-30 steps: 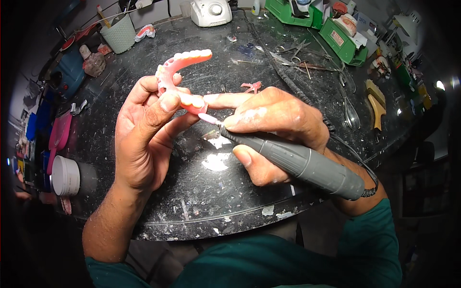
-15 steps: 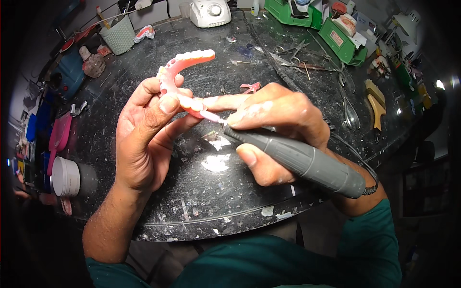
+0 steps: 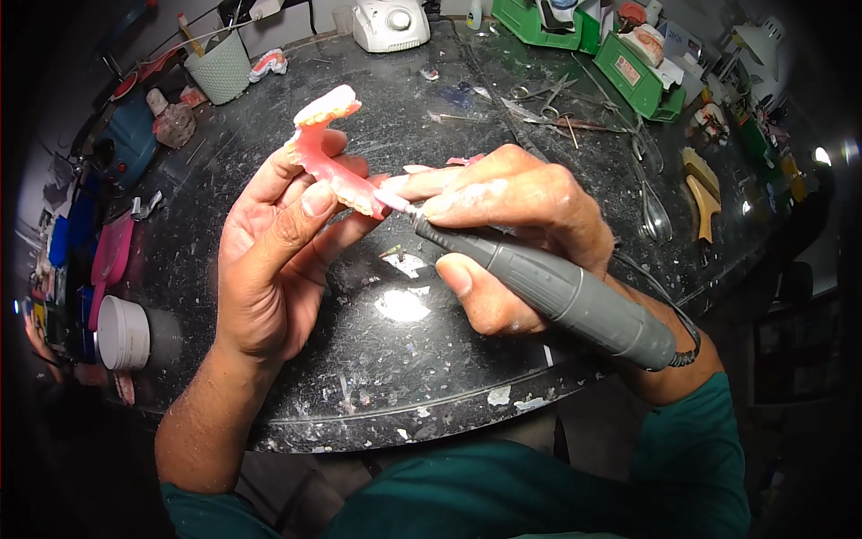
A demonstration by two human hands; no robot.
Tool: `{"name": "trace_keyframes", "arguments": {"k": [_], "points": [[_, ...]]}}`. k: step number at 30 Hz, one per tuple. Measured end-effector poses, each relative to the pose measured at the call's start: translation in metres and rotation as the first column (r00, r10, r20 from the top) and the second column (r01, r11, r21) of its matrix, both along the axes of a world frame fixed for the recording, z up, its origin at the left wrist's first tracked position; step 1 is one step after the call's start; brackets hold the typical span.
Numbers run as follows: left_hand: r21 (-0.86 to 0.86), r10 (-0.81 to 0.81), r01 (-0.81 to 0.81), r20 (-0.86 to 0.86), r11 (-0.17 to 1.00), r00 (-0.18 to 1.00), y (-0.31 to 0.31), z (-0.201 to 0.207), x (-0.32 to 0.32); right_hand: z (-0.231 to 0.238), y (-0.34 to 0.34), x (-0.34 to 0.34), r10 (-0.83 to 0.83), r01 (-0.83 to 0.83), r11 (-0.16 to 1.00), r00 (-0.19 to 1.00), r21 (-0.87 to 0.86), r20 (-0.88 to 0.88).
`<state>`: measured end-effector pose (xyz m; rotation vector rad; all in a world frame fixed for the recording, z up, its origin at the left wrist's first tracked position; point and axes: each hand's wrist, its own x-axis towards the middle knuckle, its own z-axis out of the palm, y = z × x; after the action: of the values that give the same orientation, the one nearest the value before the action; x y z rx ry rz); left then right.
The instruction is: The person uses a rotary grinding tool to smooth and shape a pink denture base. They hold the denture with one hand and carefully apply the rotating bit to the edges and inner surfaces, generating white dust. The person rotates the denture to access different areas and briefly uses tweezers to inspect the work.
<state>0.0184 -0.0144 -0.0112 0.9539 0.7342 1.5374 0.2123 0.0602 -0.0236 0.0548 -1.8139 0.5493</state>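
Note:
Between the thumb and fingers of my left hand point(image 3: 274, 234) is a pink, U-shaped denture point(image 3: 332, 171) with a row of pale teeth along its edge. One end of it points up and away, the other toward my right hand. My right hand point(image 3: 530, 216) is closed like a pen grip round a dark grey rotary handpiece point(image 3: 566, 292), whose cord loops behind the wrist. A pale pinkish grinding bit point(image 3: 395, 200) at its tip meets the near end of the denture. Some fingers of the right hand reach behind the bit, close to the denture.
The scuffed black table point(image 3: 359, 395) carries a white control box point(image 3: 391, 25) at the back. Green bins point(image 3: 628, 76), metal tools point(image 3: 548, 108) and a brush point(image 3: 703, 207) lie to the right. At left stand a white tub point(image 3: 123, 332), a pink dustpan point(image 3: 112, 247) and a woven cup point(image 3: 218, 67).
My left hand has turned the denture, so its far end now tilts and more of its pink inner side shows. The handpiece has shifted slightly left, its bit still at the near end.

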Motion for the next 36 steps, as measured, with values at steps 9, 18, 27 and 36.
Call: {"name": "trace_keyframes", "arguments": {"k": [9,18,27,36], "points": [[0.001,-0.038,0.038,0.044,0.999,0.998,0.0000,-0.0034,-0.0052,-0.0009,-0.0029,-0.0023,0.071,-0.071,0.996,0.997,-0.044,-0.014],[0.000,-0.051,0.051,0.053,0.999,0.997,-0.0006,-0.0038,-0.0032,-0.0016,-0.0008,-0.0020,0.080,-0.081,0.996,0.997,-0.045,-0.021],[-0.004,-0.064,0.065,0.083,0.998,0.994,-0.0001,-0.0038,-0.0028,-0.0003,-0.0035,-0.0006,0.079,-0.080,0.995,0.997,-0.063,-0.019],[-0.012,-0.064,0.065,0.078,0.998,0.995,-0.0002,-0.0039,-0.0051,-0.0018,-0.0018,-0.0024,0.108,-0.108,0.993,0.994,-0.043,-0.007]]}}
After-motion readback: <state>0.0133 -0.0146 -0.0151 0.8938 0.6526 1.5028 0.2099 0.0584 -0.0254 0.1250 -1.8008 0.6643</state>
